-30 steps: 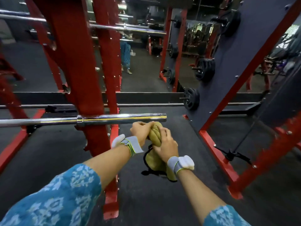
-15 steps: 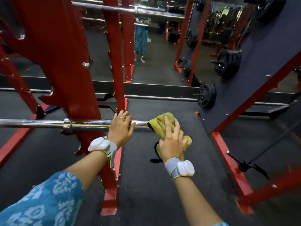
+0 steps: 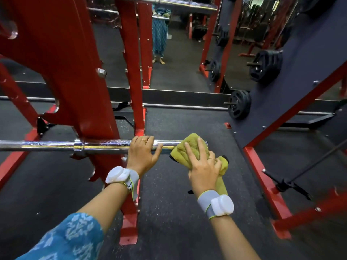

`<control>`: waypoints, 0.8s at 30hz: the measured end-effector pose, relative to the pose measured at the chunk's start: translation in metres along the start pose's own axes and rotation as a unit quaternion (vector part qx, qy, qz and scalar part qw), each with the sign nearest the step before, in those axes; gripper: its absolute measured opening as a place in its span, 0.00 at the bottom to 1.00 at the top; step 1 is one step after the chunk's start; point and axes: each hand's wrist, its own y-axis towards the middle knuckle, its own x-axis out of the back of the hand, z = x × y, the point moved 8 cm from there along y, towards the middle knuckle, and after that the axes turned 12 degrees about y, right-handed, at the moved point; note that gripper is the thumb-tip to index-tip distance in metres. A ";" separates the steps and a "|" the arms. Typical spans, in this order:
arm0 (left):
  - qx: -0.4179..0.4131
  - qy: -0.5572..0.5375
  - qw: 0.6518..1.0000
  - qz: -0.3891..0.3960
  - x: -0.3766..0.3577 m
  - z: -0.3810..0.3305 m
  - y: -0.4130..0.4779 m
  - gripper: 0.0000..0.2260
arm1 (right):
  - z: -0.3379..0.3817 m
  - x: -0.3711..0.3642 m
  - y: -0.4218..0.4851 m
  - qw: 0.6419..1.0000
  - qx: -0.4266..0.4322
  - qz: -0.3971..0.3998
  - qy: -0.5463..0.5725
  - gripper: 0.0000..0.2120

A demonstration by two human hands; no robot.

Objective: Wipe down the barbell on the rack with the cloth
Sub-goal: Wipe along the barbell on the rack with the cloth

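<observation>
Across mid-frame, the barbell (image 3: pixel 105 145) lies level on the red rack (image 3: pixel 75 81). Just right of centre, the left hand (image 3: pixel 141 152) grasps the bar, fingers curled over it. Beside it, the right hand (image 3: pixel 203 166) clutches the green cloth (image 3: pixel 189 145), which is draped over the bar's right end, two fingers pressing it down.

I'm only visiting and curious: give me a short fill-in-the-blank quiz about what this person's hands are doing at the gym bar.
1. The right hand presses the cloth over the ___ of the barbell.
2. The left hand grips the ___ just beside the cloth.
3. The rack that carries the barbell is painted ___.

Missing words: end; barbell; red.
</observation>
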 end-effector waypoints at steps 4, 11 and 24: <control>0.005 -0.007 1.000 -0.021 0.000 0.002 -0.001 0.19 | -0.018 0.007 0.003 0.994 -0.109 -0.012 0.025 0.48; -0.006 -0.003 0.998 -0.063 0.005 -0.001 -0.001 0.18 | 0.013 -0.003 0.001 0.999 -0.033 0.002 0.035 0.51; -0.004 -0.009 0.997 -0.072 0.003 0.000 -0.001 0.18 | 0.008 -0.001 0.000 0.997 -0.051 0.014 0.058 0.52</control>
